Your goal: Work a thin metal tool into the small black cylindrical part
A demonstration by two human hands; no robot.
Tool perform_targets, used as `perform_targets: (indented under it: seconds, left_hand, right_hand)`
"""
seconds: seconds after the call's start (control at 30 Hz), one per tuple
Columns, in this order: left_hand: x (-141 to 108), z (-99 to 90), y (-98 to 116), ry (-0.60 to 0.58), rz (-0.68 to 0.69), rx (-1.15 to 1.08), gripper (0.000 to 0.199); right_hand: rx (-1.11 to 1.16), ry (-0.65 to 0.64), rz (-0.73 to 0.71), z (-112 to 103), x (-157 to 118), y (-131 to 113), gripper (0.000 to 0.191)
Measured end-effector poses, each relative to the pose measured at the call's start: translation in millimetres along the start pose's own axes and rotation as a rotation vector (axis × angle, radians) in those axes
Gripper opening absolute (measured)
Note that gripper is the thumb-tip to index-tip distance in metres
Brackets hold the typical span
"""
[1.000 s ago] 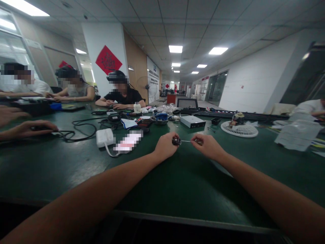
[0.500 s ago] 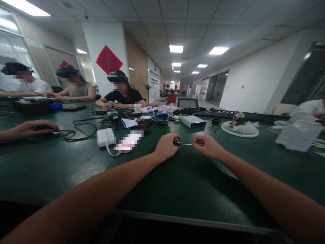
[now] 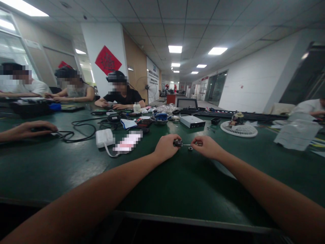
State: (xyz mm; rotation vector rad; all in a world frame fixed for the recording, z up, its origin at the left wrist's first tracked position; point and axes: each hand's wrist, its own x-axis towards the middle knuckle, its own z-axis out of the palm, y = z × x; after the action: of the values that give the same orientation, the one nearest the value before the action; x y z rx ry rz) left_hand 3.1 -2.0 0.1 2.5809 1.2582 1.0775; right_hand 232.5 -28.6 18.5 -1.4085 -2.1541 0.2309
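Observation:
My left hand is closed round a small dark cylindrical piece, whose end shows past the fingers. A thin metal shaft runs from that piece to the right. My right hand pinches the shaft between thumb and fingertips, and a bit of metal shows behind the fingers. What kind of part this is, I cannot make out. Just below the shaft, close to my right fingertips, is a small dark round piece with a paler centre. Whether it lies on the table or hangs from the fingers is unclear.
On the green table are a white adapter with a cable, a grey metal box, a white fan grille and crumpled white plastic. A co-worker's hand rests on the left beside black cables. Several people sit beyond.
The small dark round piece has come into sight beneath the shaft by my right fingertips. My right fingers have shifted slightly left along the shaft; my left hand keeps its hold.

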Motion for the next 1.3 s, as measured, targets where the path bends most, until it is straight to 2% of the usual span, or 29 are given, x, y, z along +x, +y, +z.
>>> perform_targets:
  seconds: [0.2,0.3,0.47,0.57,0.7,0.83,0.93,1.07,1.13,1.3]
  left_hand:
    - [0,-0.8,-5,0.038,-0.103,0.003,0.026]
    - [0,-0.1,-6,0.028,-0.116,0.011,0.026]
    - [0,1.7,-7,0.002,-0.097,0.021,0.025]
    - [0,0.3,-5,-0.017,-0.084,0.024,0.028]
    - [-1,-2.4,1,-0.028,-0.025,0.059,0.029]
    - [-1,-2.5,5,-0.029,0.033,0.089,0.03]
    - [-1,-2.3,6,-0.032,0.039,0.096,0.03]
    - [-2,-4.3,9,-0.069,0.064,0.088,0.03]
    - [-2,-6.0,12,-0.092,0.096,0.079,0.031]
    - [-3,-8.9,16,-0.12,0.147,0.046,0.031]
  right_hand:
    - [-0.233,0.058,0.074,5,1,3,0.029]
    - [-0.157,0.093,0.022,10,3,0,0.02]
    - [-0.037,-0.056,-0.037,17,5,-3,0.012]
    - [-0.013,-0.076,-0.02,16,5,-2,0.004]
    - [-0.029,-0.021,-0.024,11,3,0,0.005]
    - [-0.021,0.033,-0.018,9,4,1,0.018]
    - [0.055,0.041,0.0,9,5,1,0.014]
    - [0.164,0.154,0.053,9,7,1,0.007]
    - [0.223,0.199,0.062,8,6,0,0.012]
    - [0.319,0.17,0.005,8,4,-5,0.017]
